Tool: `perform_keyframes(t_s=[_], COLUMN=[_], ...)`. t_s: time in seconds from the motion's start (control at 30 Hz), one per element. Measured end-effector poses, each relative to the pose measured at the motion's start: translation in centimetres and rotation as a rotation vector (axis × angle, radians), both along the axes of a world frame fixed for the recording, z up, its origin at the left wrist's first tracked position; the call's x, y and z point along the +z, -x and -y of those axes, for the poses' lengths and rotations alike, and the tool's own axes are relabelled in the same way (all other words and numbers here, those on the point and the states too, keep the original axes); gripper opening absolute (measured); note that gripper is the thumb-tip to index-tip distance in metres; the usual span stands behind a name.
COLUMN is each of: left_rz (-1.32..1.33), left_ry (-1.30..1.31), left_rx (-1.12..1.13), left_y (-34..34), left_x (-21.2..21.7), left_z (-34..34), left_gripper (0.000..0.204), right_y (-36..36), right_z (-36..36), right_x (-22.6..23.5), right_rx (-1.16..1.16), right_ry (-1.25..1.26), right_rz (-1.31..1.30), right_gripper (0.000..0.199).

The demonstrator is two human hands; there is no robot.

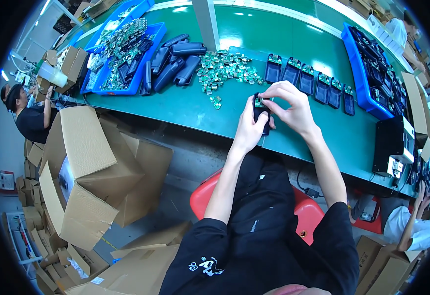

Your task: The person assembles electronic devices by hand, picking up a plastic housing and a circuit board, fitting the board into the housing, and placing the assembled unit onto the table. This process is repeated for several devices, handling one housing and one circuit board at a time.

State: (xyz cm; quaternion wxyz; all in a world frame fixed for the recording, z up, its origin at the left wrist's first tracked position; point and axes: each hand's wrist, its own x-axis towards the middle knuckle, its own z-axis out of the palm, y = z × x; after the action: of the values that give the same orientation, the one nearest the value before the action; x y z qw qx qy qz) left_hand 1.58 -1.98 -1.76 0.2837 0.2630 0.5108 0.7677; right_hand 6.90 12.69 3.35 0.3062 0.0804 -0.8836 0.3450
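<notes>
My left hand (248, 125) is wrapped round a dark plastic housing shell (258, 115), held upright over the table's near edge. At the shell's upper end sits a small green circuit board (259, 102). The fingertips of my right hand (288, 105) are closed together at that board; whether they pinch it or press on it, I cannot tell. Just beyond my hands stands a row of several dark shells (307, 79) with green boards in their upper ends. Left of my hands lies a loose heap of small green boards (227, 69).
Dark closed housings (175, 61) are piled left of the boards. A blue bin (141, 76) of boards stands further left, and another blue bin (360, 64) of shells at right. A black box-shaped device (394, 147) sits at the right edge. Open cartons (89, 142) crowd the floor at left.
</notes>
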Motion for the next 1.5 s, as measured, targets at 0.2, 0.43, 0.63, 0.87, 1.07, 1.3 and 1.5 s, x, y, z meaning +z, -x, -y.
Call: perform_keyframes(t_s=[0.2, 0.43, 0.63, 0.87, 1.07, 1.3, 1.5], left_rz=[0.001, -0.018, -0.077, -0.098, -0.114, -0.163, -0.148], left_ry=[-0.008, 0.004, 0.022, 0.033, 0.017, 0.042, -0.001], left_rx=[0.003, 0.010, 0.028, 0.054, 0.054, 0.065, 0.065], left_y=[0.06, 0.05, 0.03, -0.05, 0.02, 0.00, 0.24], left_x=[-0.11, -0.07, -0.14, -0.12, -0.22, -0.18, -0.30], left_z=[-0.13, -0.06, -0.24, -0.23, -0.12, -0.10, -0.23], left_gripper=[0.031, 0.030, 0.033, 0.032, 0.034, 0.035, 0.036], right_y=[0.01, -0.20, -0.37, -0.41, -0.63, -0.69, -0.55], right_z=[-0.01, -0.13, -0.17, 0.07, 0.57, 0.43, 0.36], right_x=[-0.04, 0.13, 0.09, 0.27, 0.53, 0.42, 0.70], right_rx=[0.016, 0.026, 0.036, 0.016, 0.021, 0.077, 0.126], right_ry=[-0.028, -0.094, -0.078, -0.082, 0.041, 0.125, 0.298], right_rz=[-0.002, -0.020, -0.001, -0.010, 0.047, 0.081, 0.163], right_gripper=[0.019, 0.019, 0.018, 0.016, 0.016, 0.015, 0.020])
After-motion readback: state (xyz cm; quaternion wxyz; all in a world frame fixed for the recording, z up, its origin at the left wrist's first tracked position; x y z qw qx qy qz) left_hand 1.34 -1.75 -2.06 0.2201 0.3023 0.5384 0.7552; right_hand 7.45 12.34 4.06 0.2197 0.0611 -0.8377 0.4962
